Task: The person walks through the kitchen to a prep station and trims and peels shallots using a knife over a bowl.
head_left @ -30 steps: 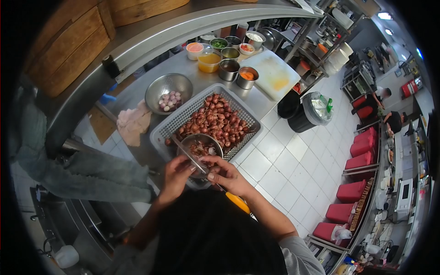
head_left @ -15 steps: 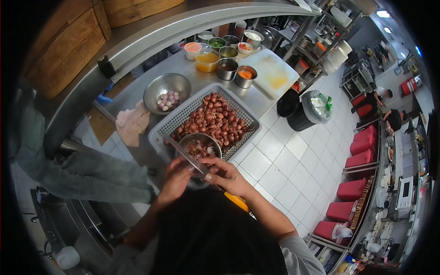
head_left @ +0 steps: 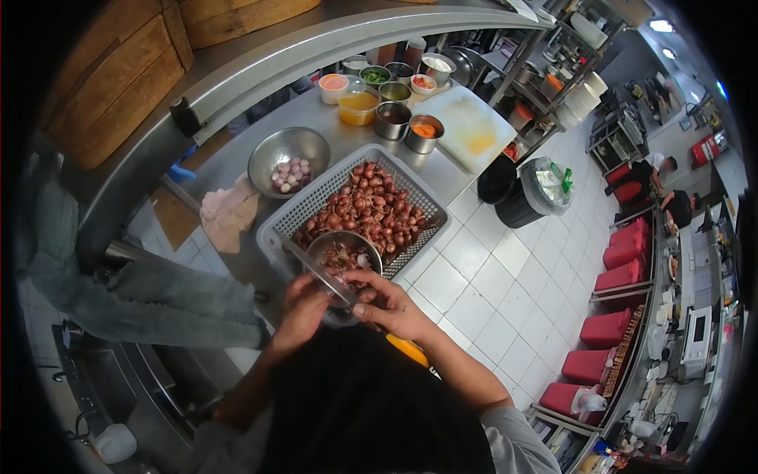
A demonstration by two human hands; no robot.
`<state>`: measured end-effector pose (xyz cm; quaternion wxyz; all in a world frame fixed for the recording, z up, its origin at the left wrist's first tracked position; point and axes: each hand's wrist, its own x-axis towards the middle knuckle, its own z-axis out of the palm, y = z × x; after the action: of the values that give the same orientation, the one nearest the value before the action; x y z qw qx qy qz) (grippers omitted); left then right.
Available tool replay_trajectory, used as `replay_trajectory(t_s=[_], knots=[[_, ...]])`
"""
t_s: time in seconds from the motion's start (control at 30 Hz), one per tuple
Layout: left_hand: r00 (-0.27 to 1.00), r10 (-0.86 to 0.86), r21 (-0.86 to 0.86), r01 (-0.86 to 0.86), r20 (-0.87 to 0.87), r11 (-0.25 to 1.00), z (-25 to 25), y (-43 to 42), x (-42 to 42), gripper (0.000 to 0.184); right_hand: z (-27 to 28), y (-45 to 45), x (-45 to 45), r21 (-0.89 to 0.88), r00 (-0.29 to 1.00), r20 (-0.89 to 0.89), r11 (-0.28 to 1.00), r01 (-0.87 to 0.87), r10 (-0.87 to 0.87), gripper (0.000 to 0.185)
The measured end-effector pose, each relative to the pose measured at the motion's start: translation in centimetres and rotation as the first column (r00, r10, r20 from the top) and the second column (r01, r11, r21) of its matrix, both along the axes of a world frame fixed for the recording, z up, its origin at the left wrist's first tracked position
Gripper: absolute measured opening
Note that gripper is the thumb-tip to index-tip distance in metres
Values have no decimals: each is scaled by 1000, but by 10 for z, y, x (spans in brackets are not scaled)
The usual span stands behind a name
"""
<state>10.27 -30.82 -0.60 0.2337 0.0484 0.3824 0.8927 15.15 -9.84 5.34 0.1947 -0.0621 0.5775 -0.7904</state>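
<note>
A counter (head_left: pixel 296 110) carries a grey crate (head_left: pixel 440 212); a steel bowl (head_left: pixel 272 146) stands just beside the crate, on its left. A smaller bowl (head_left: pixel 332 238) sits in the crate's near end, directly ahead of the hands. The right hand (head_left: pixel 395 306) grips a knife (head_left: pixel 322 273); the left hand (head_left: pixel 300 312) curls close to the blade, and whether it holds anything cannot be told. The knife slants from its yellow handle, nearer the right hand, forward and left, its tip over the crate's left side. Counted: one crate, two bowls, one knife; roughly a dozen peeled shallots (head_left: pixel 290 172) in the steel bowl; unpeeled shallots (head_left: pixel 371 197) heaped in the crate, uncountable.
</note>
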Motion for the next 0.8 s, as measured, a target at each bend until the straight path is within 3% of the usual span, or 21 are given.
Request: replay_trajectory(t_s=[0.57, 0.8], knots=[[994, -102, 47, 103, -42, 994, 10, -4, -7, 26, -13, 4, -5, -156, 991, 128, 988, -18, 38, 47], [998, -15, -36, 13, -53, 999, -2, 3, -4, 27, -14, 5, -6, -164, 992, 125, 986, -12, 33, 47]])
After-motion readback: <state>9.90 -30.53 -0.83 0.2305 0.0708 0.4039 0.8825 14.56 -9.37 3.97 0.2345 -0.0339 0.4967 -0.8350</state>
